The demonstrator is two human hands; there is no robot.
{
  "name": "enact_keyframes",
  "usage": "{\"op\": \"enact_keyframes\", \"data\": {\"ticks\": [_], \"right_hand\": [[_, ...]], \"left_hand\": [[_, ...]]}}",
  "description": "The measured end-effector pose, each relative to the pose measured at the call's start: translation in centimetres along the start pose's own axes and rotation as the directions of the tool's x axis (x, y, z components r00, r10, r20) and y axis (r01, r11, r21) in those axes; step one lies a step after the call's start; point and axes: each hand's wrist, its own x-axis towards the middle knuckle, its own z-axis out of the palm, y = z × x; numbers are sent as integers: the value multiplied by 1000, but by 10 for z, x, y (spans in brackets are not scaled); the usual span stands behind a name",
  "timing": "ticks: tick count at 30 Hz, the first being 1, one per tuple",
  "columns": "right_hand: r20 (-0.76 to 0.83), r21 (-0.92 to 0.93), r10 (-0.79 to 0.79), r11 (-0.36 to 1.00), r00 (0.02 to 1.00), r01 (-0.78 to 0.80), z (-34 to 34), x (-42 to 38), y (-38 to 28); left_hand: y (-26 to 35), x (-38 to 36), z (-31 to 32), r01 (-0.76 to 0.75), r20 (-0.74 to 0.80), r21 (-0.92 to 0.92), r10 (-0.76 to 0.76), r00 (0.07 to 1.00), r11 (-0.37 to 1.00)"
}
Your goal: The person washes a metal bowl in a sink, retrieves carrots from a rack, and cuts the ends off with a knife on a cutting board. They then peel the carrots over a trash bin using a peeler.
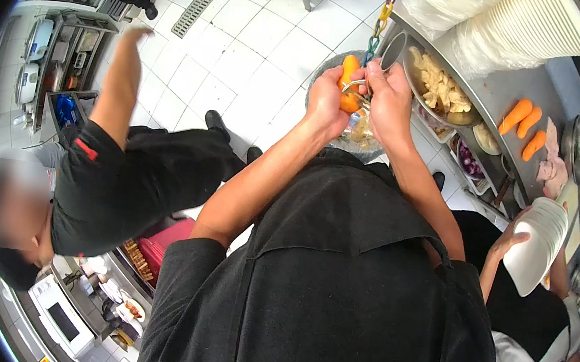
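An orange carrot is gripped in my left hand, its fingers wrapped round it. My right hand is closed on a metal peeler, which lies against the carrot. Both hands are close together above a bin lined with clear plastic, and scraps show inside it. Part of the peeler is hidden by my right fingers.
At right, a steel counter bears several carrots, raw meat, a bowl of pale pieces and stacked white containers. A chain hangs near my hands. Co-workers stand both sides; one holds white dishes.
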Motion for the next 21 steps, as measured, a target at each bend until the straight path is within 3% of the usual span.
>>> {"op": "enact_keyframes", "data": {"ticks": [3, 7, 8, 11, 12, 15, 18, 19, 21], "right_hand": [[-83, -112, -58, 993, 995, 48, 3, 22, 7], [-126, -315, 10, 948, 992, -50, -15, 78, 43], [-156, -384, 33, 919, 987, -91, -23, 84, 54], [-69, -725, -125, 688, 990, 36, -35, 88, 57], [-66, -736, -159, 674, 985, 60, -36, 87, 54], [-57, -675, -150, 734, 987, 72, -30, 78, 29], [-11, -310, -55, 949, 998, 48, -12, 48, -1], [9, -165, -24, 986, 1000, 26, -4, 34, -9], [70, -62, -19, 998, 997, 23, 6, 13, -15]], "left_hand": [[-4, -15, -3, 25, -79, 175, -11, 997, 984], [-3, -33, -18, 129, 16, 245, -137, 990, 961], [0, -36, -19, 152, 26, 227, -162, 986, 962], [13, -41, -18, 174, -29, 149, -172, 985, 973], [12, -37, -23, 146, -28, 138, -144, 989, 980], [13, -24, -30, 179, -104, 42, -174, 979, 983], [14, -14, -27, 167, -124, 30, -162, 979, 986], [13, -10, -22, 159, -141, 28, -154, 978, 987], [10, -3, -15, 111, -71, -14, -112, 991, 994]]}}
